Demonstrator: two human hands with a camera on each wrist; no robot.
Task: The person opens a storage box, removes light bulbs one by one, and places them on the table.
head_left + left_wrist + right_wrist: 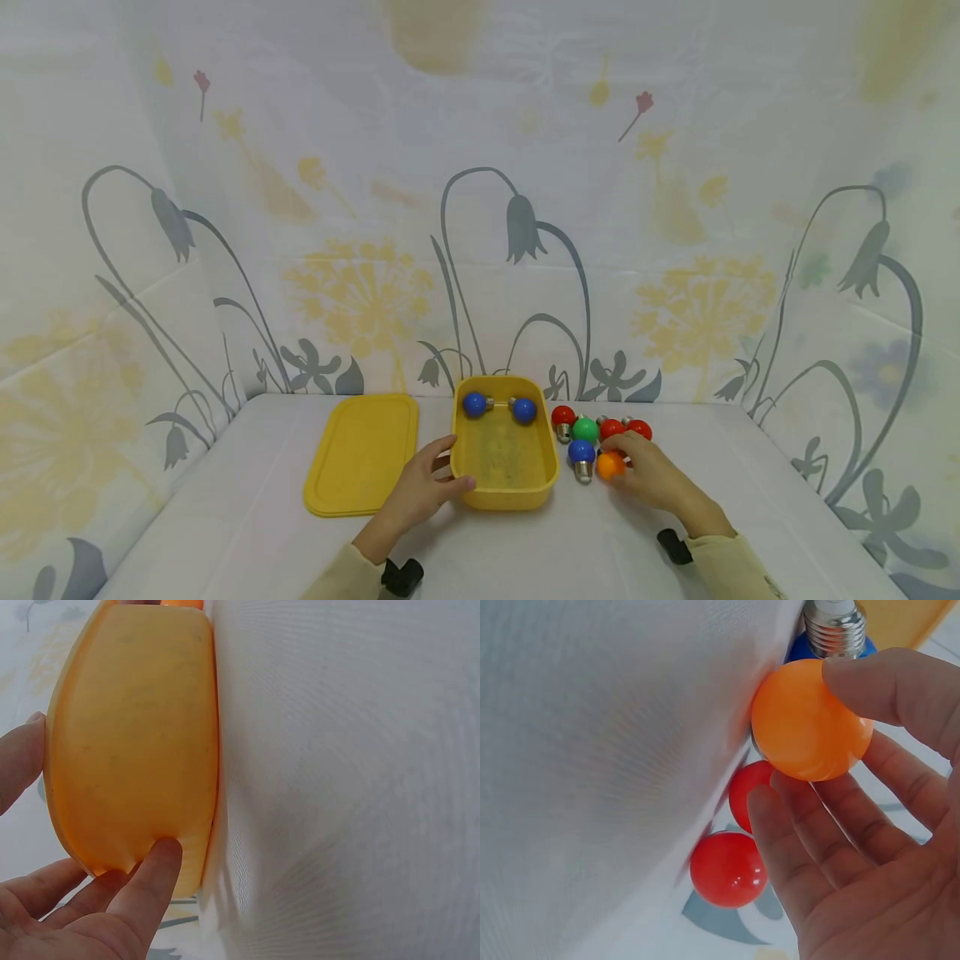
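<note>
My left hand holds the near left corner of a yellow plastic box, thumb at the near rim and fingers along the side wall. Inside the box, two blue light bulbs lie at the far end with their metal bases facing each other. To the right of the box, my right hand grips an orange light bulb; in the right wrist view its thumb lies on the round bulb and the fingers reach around the other side. The orange bulb's base is hidden. A blue light bulb lies just left of it.
A green bulb and three red bulbs, one nearest the box, lie behind the right hand. Left of the box, a flat yellow lid rests on the white-covered table. A flower-patterned curtain stands behind.
</note>
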